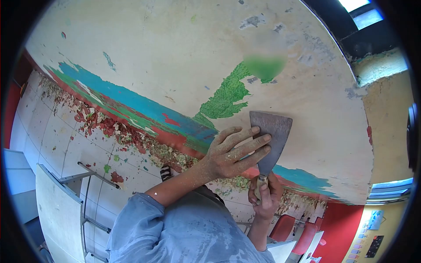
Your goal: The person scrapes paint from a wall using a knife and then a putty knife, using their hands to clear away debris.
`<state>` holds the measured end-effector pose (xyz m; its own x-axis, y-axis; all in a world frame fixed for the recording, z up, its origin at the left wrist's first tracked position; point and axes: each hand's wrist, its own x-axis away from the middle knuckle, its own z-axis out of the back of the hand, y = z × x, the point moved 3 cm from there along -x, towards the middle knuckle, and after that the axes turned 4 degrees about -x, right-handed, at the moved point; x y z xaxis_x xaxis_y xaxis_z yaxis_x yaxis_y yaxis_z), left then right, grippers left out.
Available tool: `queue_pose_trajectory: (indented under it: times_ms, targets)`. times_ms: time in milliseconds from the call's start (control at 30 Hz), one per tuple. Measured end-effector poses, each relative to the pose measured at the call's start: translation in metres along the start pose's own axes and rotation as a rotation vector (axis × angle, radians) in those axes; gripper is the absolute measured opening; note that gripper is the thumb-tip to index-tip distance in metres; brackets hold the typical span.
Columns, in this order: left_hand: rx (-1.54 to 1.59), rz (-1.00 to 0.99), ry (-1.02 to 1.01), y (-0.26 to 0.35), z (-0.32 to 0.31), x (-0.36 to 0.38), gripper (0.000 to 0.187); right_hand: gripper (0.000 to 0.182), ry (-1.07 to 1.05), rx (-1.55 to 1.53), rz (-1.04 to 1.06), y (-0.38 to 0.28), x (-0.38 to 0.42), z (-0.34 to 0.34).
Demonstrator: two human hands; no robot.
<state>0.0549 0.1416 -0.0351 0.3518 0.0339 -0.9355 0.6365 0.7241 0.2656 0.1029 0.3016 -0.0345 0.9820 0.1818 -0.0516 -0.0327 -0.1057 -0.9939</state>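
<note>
My right hand grips the handle of a wide metal scraper, its blade flat against the pale wall. The dusty fingers of my left hand press on the left side of the blade. A patch of green paint remains on the wall just left of and above the blade. Bands of blue, green and red old paint run along the wall's base.
Paint flakes litter the tiled floor along the wall. A desk with a metal frame stands at the left. Red chairs sit at the lower right. A window is at the top right.
</note>
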Motion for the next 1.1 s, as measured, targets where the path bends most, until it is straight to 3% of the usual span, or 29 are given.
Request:
queue_pose_trajectory:
  times_ms: [133,233,433,533,767,967,1100]
  targets:
    - [-0.032,0.048,0.114,-0.016,0.009,-0.005,0.025,0.040,-0.009,0.024,0.001,-0.011,-0.013,-0.024]
    - [0.016,0.035,-0.034,-0.001,0.006,-0.003,0.024,0.040,0.037,0.012,-0.022,-0.013,-0.005,-0.021]
    - [0.014,0.071,0.065,-0.008,0.002,-0.002,0.024,0.040,0.034,0.023,0.000,-0.014,-0.009,-0.023]
    - [0.100,0.061,0.004,0.003,-0.006,0.003,0.024,0.040,0.074,0.044,-0.041,-0.015,0.004,-0.007]
    - [0.098,0.087,0.068,0.002,-0.011,0.004,0.022,0.034,0.093,0.069,-0.049,-0.016,0.006,-0.004]
    - [0.014,0.149,0.177,-0.005,-0.005,0.002,0.020,0.039,0.008,0.103,-0.037,-0.013,-0.011,-0.017]
    - [0.016,0.108,0.107,0.005,-0.014,0.007,0.021,0.043,-0.027,0.070,-0.056,-0.014,-0.006,-0.003]
